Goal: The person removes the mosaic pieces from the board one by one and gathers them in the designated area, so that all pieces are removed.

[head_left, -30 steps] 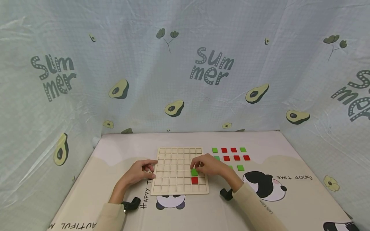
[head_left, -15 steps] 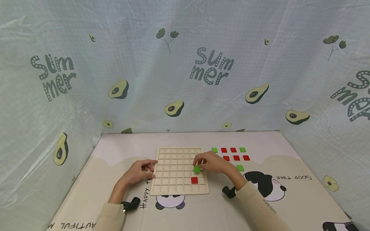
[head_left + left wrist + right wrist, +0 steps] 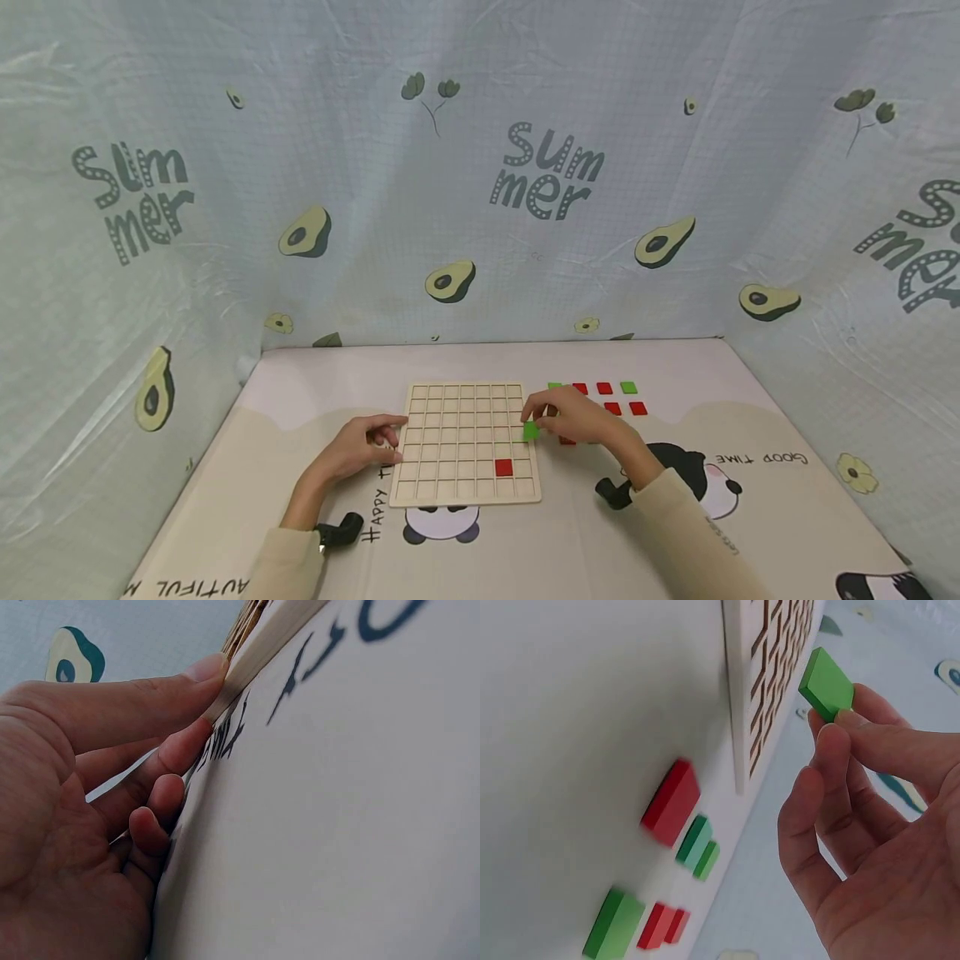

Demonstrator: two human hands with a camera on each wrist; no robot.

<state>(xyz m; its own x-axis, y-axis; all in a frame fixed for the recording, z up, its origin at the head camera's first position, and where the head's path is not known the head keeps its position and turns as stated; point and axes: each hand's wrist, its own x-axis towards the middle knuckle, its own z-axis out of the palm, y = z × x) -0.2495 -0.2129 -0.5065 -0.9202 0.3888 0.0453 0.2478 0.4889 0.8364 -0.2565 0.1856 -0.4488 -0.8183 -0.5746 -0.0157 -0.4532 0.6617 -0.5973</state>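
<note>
A wooden grid board (image 3: 450, 446) lies flat on the table. My left hand (image 3: 358, 446) touches its left edge with thumb and index fingertips set apart; in the left wrist view the thumb (image 3: 150, 709) meets the board's rim while the other fingers bend loosely. Thumb and fingers of my right hand (image 3: 576, 417) pinch a green square tile (image 3: 827, 684) above the board's right edge, tilted and apart from the grid. One red tile (image 3: 504, 467) sits in a cell near the lower right.
Several loose red and green tiles lie right of the board, such as a green tile (image 3: 628, 387) and a red tile (image 3: 637, 408); my right hand hides some. Printed fabric walls (image 3: 525, 292) rise behind and at both sides of the table.
My right hand has lifted the green tile from the cell behind the red tile and carried it right to the board's edge. My left hand has stayed in place.
</note>
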